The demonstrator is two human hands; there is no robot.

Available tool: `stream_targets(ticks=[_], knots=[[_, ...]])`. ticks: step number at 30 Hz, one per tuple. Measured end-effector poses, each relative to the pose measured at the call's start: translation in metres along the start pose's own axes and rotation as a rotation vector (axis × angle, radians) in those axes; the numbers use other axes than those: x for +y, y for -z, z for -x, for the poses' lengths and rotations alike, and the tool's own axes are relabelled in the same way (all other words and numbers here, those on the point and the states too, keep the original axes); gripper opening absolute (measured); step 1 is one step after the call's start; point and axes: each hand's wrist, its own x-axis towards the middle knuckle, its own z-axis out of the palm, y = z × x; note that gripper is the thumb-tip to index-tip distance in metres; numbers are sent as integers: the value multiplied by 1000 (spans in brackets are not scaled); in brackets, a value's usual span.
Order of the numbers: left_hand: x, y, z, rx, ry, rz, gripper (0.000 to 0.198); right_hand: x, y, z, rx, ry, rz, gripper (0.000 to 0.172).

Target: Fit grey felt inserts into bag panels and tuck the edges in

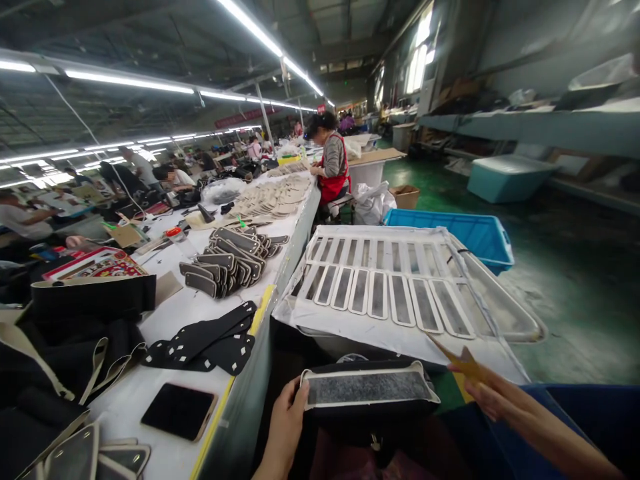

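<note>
Factory hall, red banner seemingly illegible, left hand gripping grey panel

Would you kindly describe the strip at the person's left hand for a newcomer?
Find the white tray of cream-edged strips beside the long table. Below it, the left hand holds one strip; unlike those rows, it lies alone, crosswise, on black.
</note>
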Motion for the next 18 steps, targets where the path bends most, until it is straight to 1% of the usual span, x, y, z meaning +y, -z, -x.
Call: stream_targets(ticks=[2,4,7,9,11,13,16,18], knots=[[5,11,-9,-66,32,-211,41,-20,-1,1,-81,38,158,58],[8,21,-15,-151,68,-337,43,-45,-12,0,-180,77,276,55],[13,29,-20,-244,58,-381,45,-79,-40,-2,-356,163,372,42],[18,33,-23,-279,50,-404,45,-89,-54,-4,-378,238,459,36],[24,38,-27,-309,61,-410,46,-87,-54,-9,-309,257,564,36],[29,44,-32,-352,87,-395,48,-74,-41,-17,-193,203,612,40],[32,52,-38,-441,125,-347,51,-43,-14,-33,-72,69,517,49],[33,55,-40,-475,136,-330,51,-22,-4,-43,-83,25,421,52]])
